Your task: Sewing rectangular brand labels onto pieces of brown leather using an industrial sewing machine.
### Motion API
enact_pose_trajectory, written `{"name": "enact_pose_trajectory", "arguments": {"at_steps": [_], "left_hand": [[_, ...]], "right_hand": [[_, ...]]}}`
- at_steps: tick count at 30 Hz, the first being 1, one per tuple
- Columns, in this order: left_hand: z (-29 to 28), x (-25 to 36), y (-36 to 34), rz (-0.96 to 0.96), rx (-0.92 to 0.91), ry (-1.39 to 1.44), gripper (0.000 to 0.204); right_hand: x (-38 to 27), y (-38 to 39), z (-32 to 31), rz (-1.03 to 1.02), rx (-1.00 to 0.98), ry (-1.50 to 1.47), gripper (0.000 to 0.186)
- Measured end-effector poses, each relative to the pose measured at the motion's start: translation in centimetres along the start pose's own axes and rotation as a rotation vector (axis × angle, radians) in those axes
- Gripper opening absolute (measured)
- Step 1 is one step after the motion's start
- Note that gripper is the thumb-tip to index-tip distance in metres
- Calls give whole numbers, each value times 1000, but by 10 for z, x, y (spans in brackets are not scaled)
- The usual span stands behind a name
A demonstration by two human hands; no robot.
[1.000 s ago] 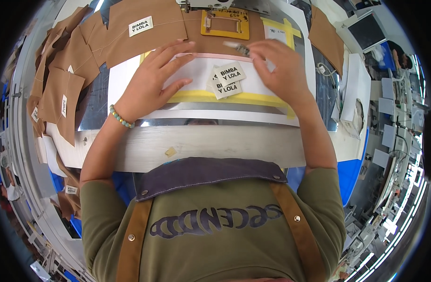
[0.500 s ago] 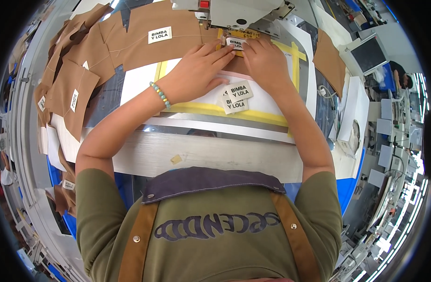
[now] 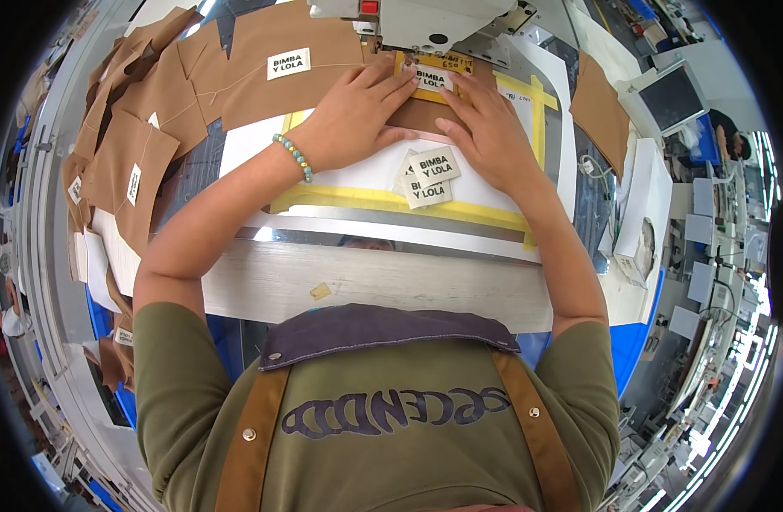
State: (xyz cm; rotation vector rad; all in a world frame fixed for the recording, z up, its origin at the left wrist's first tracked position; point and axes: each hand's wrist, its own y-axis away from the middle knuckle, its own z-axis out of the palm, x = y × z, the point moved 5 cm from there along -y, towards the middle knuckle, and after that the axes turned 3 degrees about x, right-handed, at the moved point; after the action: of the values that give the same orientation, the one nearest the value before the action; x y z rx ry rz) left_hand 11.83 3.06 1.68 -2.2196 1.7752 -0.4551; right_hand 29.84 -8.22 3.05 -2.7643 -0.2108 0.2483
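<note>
My left hand (image 3: 357, 111) lies flat with fingers stretched, their tips at the left edge of a printed white label (image 3: 431, 78) in a yellow template (image 3: 460, 66). My right hand (image 3: 485, 128) has its fingers apart, fingertips at the label's right side. The template rests on a brown material piece (image 3: 434, 117) directly below the grey machine head (image 3: 434, 26). Closer to me, a few loose cream labels (image 3: 430, 177) overlap on a white sheet (image 3: 332, 177) edged with yellow tape. What lies under my fingertips is hidden.
Brown cut pieces (image 3: 127, 205), some with labels and threads, pile at the left. Another brown piece (image 3: 598, 107), a monitor (image 3: 671, 100) and a white box (image 3: 637, 226) are at the right. A pale table edge (image 3: 383, 294) runs before me. A co-worker (image 3: 729, 136) is at far right.
Both hands have moved forward to the template, where a label now lies. The small object in my right hand earlier is no longer visible. Since half a second ago, the right fingers have spread.
</note>
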Motion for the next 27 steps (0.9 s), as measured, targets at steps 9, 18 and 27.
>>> {"name": "enact_pose_trajectory", "arguments": {"at_steps": [9, 18, 27], "left_hand": [[1, 2, -2, 37, -14, 43, 67], [1, -21, -5, -91, -27, 429, 49], [-47, 9, 20, 1, -31, 520, 43]], "right_hand": [[15, -2, -5, 26, -35, -63, 50], [22, -29, 5, -79, -26, -195, 33], [20, -33, 15, -202, 8, -54, 43]]}}
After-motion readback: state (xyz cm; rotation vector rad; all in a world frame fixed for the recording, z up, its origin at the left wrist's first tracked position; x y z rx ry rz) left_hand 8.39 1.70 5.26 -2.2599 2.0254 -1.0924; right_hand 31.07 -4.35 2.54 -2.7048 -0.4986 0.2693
